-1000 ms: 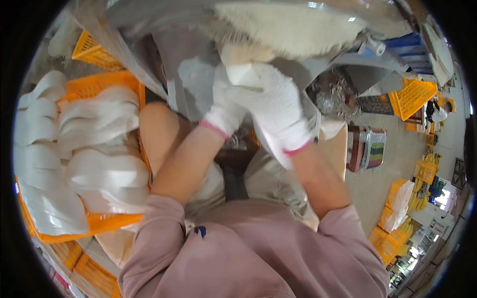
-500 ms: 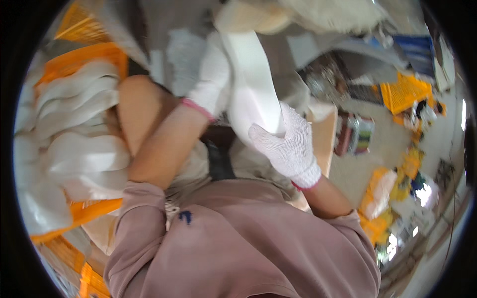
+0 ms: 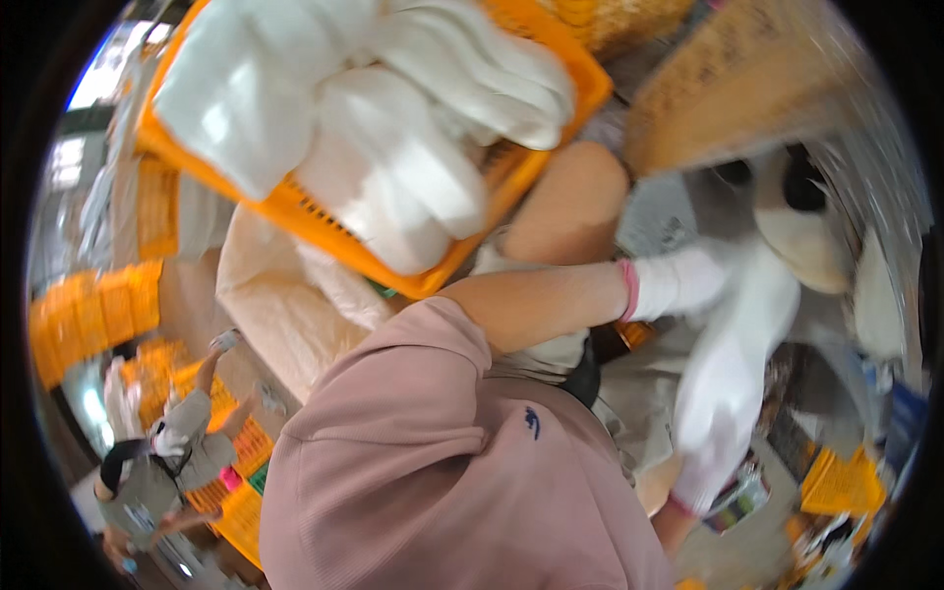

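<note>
Both of my hands wear white knit gloves with pink cuffs. My left hand (image 3: 683,280) reaches out to the right at the end of my bare forearm and grips the upper end of a long white fabric piece (image 3: 762,315). My right hand (image 3: 713,447) is below it, closed around the lower end of the same piece. The picture is blurred here, so the finger positions are unclear. My pink shirt (image 3: 442,472) fills the lower middle. Above the hands lies a pale, rounded form (image 3: 801,241).
An orange plastic basket (image 3: 295,211) stacked with several white fabric bundles (image 3: 393,167) sits at the upper left, beside my knee (image 3: 565,202). A beige sack (image 3: 280,305) lies under it. A person (image 3: 157,462) crouches among orange crates (image 3: 93,310) at the lower left. More orange crates (image 3: 836,482) stand at the lower right.
The view has swung and tilted hard, so the basket of white bundles is now at the top. Both hands moved to the right side, still gripping the long white piece.
</note>
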### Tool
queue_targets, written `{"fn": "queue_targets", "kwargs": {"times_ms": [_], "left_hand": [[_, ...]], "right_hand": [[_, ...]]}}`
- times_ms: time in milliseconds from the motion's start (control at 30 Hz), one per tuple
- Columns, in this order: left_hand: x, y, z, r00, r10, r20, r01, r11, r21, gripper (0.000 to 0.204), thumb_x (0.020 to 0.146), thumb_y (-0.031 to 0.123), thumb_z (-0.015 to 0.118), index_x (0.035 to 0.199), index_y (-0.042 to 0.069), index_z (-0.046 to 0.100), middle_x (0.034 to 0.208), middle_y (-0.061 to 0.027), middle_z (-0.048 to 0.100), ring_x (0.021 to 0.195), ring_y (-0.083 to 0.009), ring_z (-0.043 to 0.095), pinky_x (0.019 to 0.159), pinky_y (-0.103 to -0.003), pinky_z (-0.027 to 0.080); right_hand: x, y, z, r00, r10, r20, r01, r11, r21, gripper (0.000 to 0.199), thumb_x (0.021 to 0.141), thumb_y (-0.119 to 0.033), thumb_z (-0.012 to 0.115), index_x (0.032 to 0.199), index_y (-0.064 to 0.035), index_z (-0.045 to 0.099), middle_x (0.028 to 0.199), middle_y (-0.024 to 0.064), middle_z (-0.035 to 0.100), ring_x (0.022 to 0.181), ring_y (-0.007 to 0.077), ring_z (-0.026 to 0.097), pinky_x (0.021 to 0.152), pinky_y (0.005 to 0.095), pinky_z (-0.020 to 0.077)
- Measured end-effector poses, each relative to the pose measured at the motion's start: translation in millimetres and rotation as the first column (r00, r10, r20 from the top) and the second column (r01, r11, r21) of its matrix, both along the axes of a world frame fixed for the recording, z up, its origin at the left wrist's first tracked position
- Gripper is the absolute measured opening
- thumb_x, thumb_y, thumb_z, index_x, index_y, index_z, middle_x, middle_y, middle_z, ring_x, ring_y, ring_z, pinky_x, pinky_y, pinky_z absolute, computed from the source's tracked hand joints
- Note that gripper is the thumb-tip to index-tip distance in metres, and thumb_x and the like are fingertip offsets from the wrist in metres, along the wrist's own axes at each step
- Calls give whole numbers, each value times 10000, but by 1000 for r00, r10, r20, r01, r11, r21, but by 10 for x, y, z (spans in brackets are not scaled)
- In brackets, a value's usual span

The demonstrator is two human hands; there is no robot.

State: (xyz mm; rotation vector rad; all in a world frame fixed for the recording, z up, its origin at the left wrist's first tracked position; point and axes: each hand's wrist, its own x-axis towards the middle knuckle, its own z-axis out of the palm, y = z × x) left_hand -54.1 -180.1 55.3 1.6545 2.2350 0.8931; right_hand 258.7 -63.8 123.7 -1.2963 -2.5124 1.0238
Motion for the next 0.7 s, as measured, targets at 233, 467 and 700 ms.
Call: {"fn": "queue_targets", "kwargs": {"times_ms": [233,467,700], "left_hand": [[-350,-2438,720,840,241,-487,-316,946,-77,597,776,296,829,1322,142,644,1229,-96,680,1264,-361,576,1075,-549,412],[-978,-2779,448,720,112,-685,-388,883,-263,230,832,293,717,989,125,736,952,-51,735,884,-232,713,859,-397,516],[-1036,-2478,864,645,669,-370,-540,741,399,236,733,225,752,950,132,738,998,-67,727,1050,-295,702,920,-458,552]], "right_hand": [[2192,187,-753,727,-101,679,20,992,126,439,1017,-126,572,1422,33,628,1404,208,677,1270,353,660,1102,436,518],[253,91,-623,984,175,23,-176,979,101,430,1034,-185,684,1383,65,646,1316,190,727,1167,302,716,1025,393,559],[-945,-851,-140,835,496,-237,-525,848,-74,422,1001,-79,691,1400,53,645,1248,215,706,1168,338,676,1028,417,538]]}}
